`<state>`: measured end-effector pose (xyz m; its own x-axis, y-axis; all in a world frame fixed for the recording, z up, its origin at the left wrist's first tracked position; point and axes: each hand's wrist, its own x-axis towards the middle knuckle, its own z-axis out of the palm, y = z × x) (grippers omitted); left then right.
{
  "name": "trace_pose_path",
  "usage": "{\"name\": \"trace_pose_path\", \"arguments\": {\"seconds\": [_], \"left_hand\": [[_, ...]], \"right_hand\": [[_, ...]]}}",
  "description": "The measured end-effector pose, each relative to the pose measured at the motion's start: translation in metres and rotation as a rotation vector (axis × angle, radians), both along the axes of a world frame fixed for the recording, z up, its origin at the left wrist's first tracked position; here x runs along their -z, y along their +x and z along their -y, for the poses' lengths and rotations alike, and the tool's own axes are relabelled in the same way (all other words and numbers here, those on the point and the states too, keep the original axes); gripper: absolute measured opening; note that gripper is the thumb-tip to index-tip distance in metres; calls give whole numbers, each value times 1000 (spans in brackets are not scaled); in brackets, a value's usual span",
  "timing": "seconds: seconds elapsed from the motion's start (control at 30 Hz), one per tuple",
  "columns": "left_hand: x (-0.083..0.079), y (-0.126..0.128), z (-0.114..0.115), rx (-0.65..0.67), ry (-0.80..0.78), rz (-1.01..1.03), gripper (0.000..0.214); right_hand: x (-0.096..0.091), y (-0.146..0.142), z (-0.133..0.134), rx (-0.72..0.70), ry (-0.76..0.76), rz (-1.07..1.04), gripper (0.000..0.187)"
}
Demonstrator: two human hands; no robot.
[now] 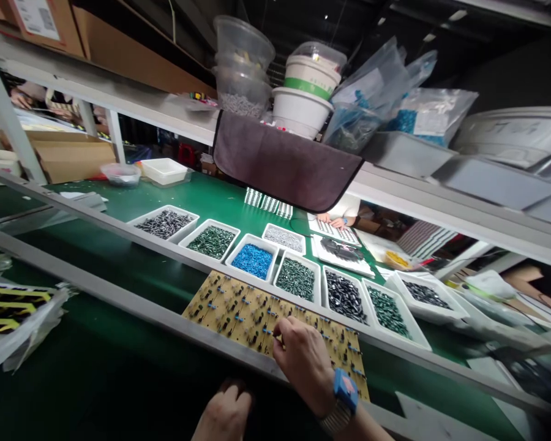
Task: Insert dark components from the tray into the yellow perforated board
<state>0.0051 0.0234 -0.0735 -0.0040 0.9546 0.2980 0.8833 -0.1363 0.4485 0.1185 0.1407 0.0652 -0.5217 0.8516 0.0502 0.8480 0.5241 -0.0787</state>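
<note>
A tan circuit board [239, 309] studded with small blue and black components lies on the green belt, just behind a metal rail. My right hand [305, 361], with a blue watch on its wrist, rests on the board's near edge. Its fingertips pinch a small dark component against the board. My left hand [224, 413] is curled closed at the bottom edge, in front of the rail, and what it holds is hidden. Behind the board stands a row of white trays: blue parts [253, 260], green parts [296, 278] and black parts [344, 296].
More white trays [165, 223] reach left and right along the belt. Across the belt another person's hands [335, 220] work at a sheet of parts. A shelf overhead carries a dark towel [280, 162], stacked tubs [303, 104] and plastic bags. A cardboard box [68, 156] sits far left.
</note>
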Motion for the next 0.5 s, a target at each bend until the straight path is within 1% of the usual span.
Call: {"name": "trace_pose_path", "arguments": {"seconds": [0.1, 0.17, 0.2, 0.27, 0.37, 0.43, 0.47, 0.5], "left_hand": [[-6, -4, 5, -2, -29, 66, 32], [-14, -9, 8, 24, -73, 189, 26], [-18, -12, 10, 47, -106, 285, 23], [-26, -17, 12, 79, -175, 540, 22], [-35, -23, 14, 52, -264, 931, 26], [-40, -25, 16, 28, -342, 1130, 31], [-43, -25, 17, 22, -376, 1214, 35], [-46, -25, 18, 16, -398, 1289, 43]], "right_hand": [[-2, -4, -3, -21, -21, 30, 15], [-4, -7, -6, -36, -40, 49, 15], [-6, -8, -9, -44, -51, 55, 15], [-11, -10, -14, -53, -91, 54, 14], [-20, -9, -15, -45, -146, 32, 10], [-25, -5, -5, -30, -123, -17, 12], [-26, -3, 3, -52, -115, -58, 14], [-26, -1, 12, -108, -132, -103, 15]]}}
